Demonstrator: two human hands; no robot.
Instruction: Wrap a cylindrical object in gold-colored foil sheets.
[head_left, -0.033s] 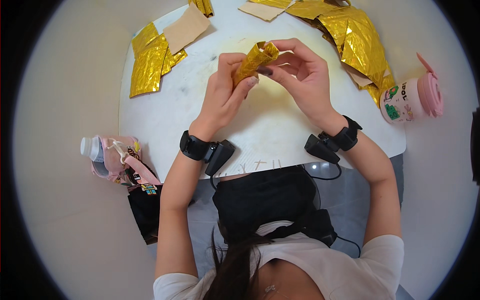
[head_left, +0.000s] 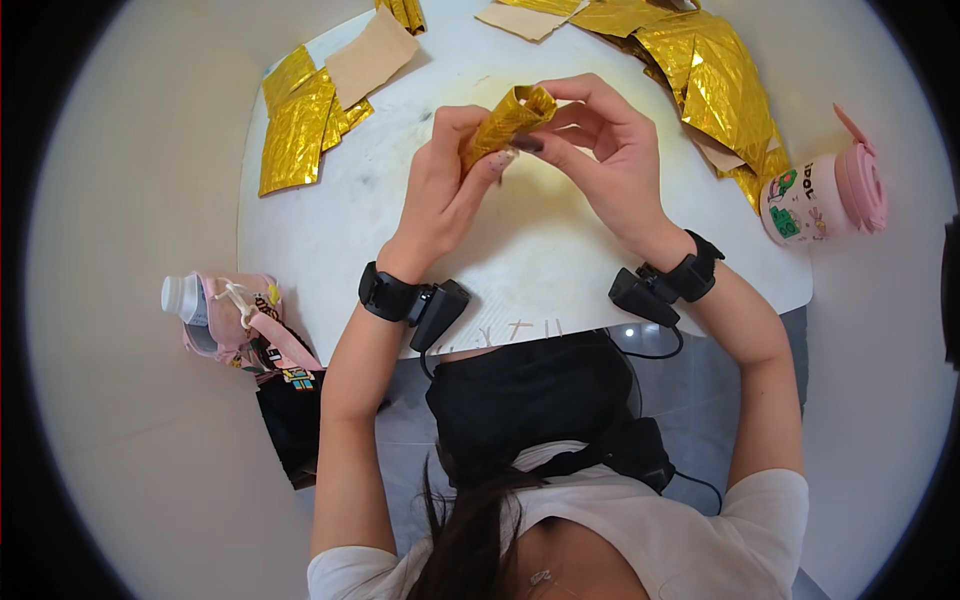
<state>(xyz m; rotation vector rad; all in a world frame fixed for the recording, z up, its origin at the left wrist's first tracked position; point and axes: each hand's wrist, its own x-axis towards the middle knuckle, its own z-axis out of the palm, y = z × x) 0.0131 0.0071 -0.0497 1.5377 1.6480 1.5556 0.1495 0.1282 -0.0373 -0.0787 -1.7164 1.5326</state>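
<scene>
Above the middle of the white table (head_left: pixel 400 200) I hold a short tube of crinkled gold foil paper (head_left: pixel 492 135), tilted with its open end up and to the right. My left hand (head_left: pixel 445 175) is closed round its lower part, the thumb along the near side. At the open end my right hand (head_left: pixel 610 150) pinches the rim between thumb and index finger. The inside of the tube is only partly visible, and its lower end is hidden by my left hand.
Gold foil sheets with tan backing lie in a left pile (head_left: pixel 298 130) and a larger right pile (head_left: pixel 720 80). A pink-lidded cup (head_left: pixel 815 205) stands at the right edge. At the left hangs a pink pouch (head_left: pixel 230 310) holding a white-capped bottle (head_left: pixel 180 296).
</scene>
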